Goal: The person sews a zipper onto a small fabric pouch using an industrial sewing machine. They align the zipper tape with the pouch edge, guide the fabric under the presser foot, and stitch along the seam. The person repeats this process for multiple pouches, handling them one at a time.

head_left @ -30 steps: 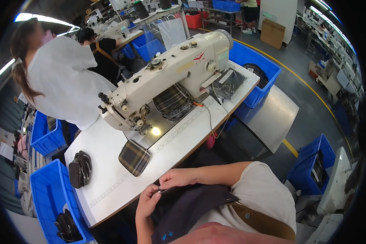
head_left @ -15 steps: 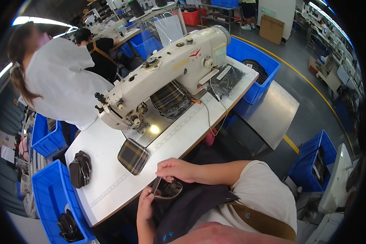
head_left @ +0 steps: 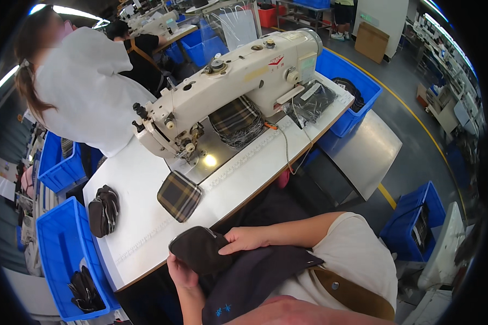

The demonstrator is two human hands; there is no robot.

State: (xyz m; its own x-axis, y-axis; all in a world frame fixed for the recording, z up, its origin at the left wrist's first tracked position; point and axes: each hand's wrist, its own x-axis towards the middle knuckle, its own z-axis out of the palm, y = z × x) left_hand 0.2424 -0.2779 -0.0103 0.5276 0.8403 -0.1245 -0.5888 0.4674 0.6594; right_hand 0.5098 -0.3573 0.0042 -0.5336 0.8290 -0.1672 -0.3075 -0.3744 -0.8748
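Note:
Near the table's front edge I hold a dark brown zippered pouch (head_left: 199,250) between both hands, its flat face turned up. My left hand (head_left: 183,272) grips its lower left edge, with some fingers hidden beneath it. My right hand (head_left: 246,240) is closed on the right side, the thumb lying on top. Just beyond the pouch, a plaid fabric square (head_left: 179,196) with rounded corners rests on the white table (head_left: 141,203). Past it stands a sewing machine (head_left: 222,81), with a pile of plaid pieces (head_left: 237,122) under its arm.
Several dark pouches (head_left: 103,211) are piled at the table's left end. A blue bin (head_left: 59,230) beside it holds more dark pieces. Another blue bin (head_left: 367,89) stands behind the machine. A person in a white shirt (head_left: 87,86) is at the far left.
The pouch has turned from its open, zippered side to its flat dark face. My right hand has shifted right and down along it. The view has moved slightly.

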